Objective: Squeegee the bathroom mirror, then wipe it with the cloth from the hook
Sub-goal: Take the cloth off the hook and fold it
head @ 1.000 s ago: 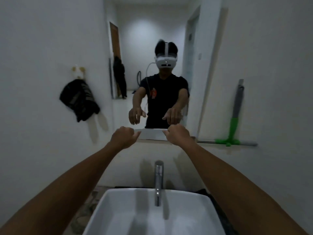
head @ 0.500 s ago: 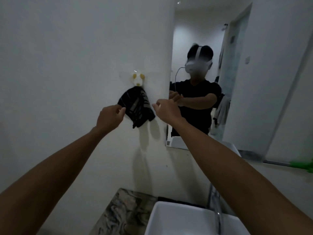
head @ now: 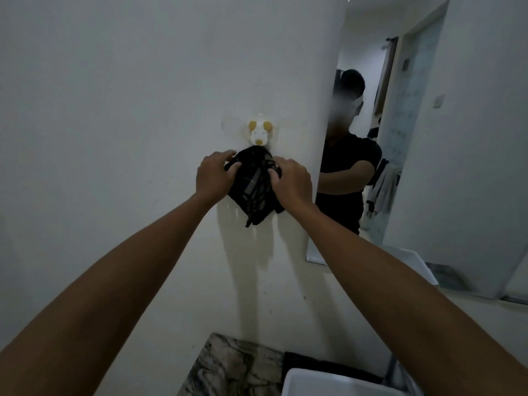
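Below the dog-shaped hook [head: 259, 134], both hands (left [head: 213, 174], right [head: 292, 181]) gripping the black cloth [head: 253, 187].

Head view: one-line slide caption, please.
Left hand and right hand grip the dark striped cloth hanging from the white dog-shaped wall hook, beside the mirror.

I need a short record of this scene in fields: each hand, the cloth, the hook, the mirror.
left hand: grips the left edge of the cloth
right hand: grips its right edge
black striped cloth: hangs bunched below the hook, between both hands
white dog-shaped wall hook: on the white wall, left of the mirror
frameless wall mirror: reflects the person
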